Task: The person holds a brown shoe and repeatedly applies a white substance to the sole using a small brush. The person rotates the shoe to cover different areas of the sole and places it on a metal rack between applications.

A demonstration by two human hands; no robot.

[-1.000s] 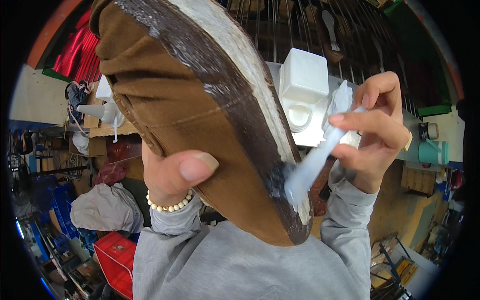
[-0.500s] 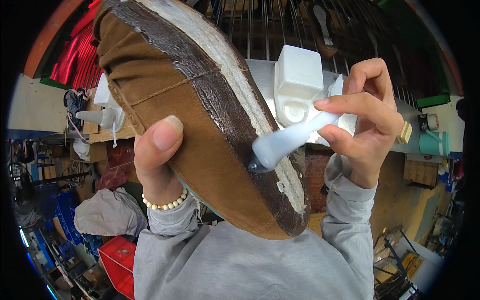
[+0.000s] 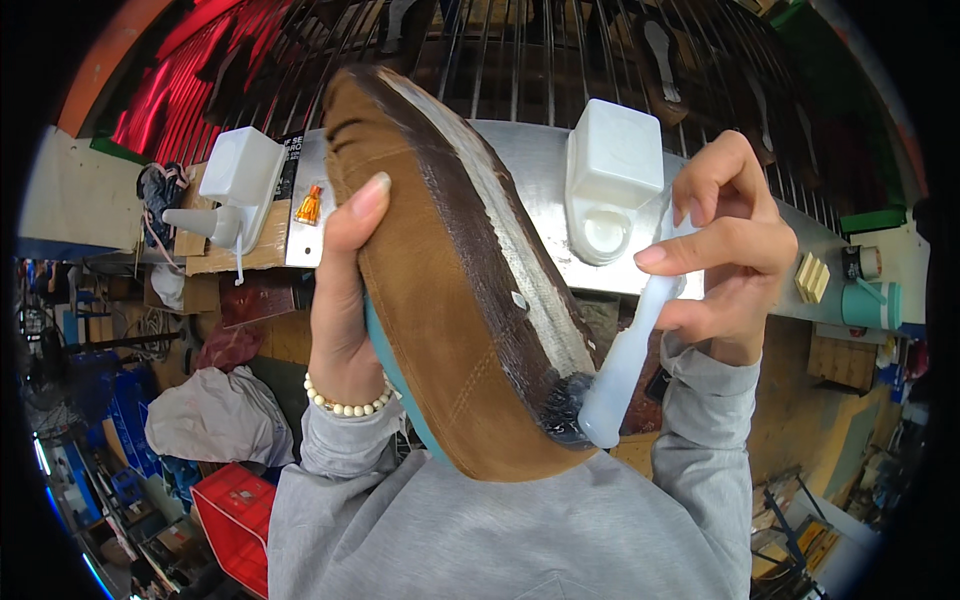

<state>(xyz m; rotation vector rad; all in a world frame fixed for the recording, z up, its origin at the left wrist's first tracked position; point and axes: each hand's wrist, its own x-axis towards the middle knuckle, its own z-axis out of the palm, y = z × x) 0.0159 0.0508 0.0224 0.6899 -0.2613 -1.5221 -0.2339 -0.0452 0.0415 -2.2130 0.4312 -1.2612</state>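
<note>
My left hand (image 3: 345, 280) grips a brown suede shoe upper (image 3: 415, 260), its thumb pressed on the side. A teal edge, apparently the last (image 3: 400, 370), shows beside that wrist. Dark, wet-looking coating runs along the upper's lower margin, around a rough whitish strip (image 3: 505, 235) on the underside. Between the thumb and fingers of my right hand (image 3: 735, 255) is a brush (image 3: 625, 375) with a translucent white handle. Its dark bristles touch the coated margin at the shoe's near end. A small whitish fleck sits on the margin.
On the metal ledge ahead stand a white plastic container with a round cup (image 3: 615, 165) and another with a grey nozzle (image 3: 243, 180). Beyond them runs a rack of metal bars (image 3: 515, 70), red-lit at left. A teal mug (image 3: 870, 303) stands right; a red crate (image 3: 235, 515) sits lower left.
The shoe has tilted and moved away, uncovering the left container and ledge. The brush has moved down to the shoe's near end, its handle now steeper. Both hands keep their holds.
</note>
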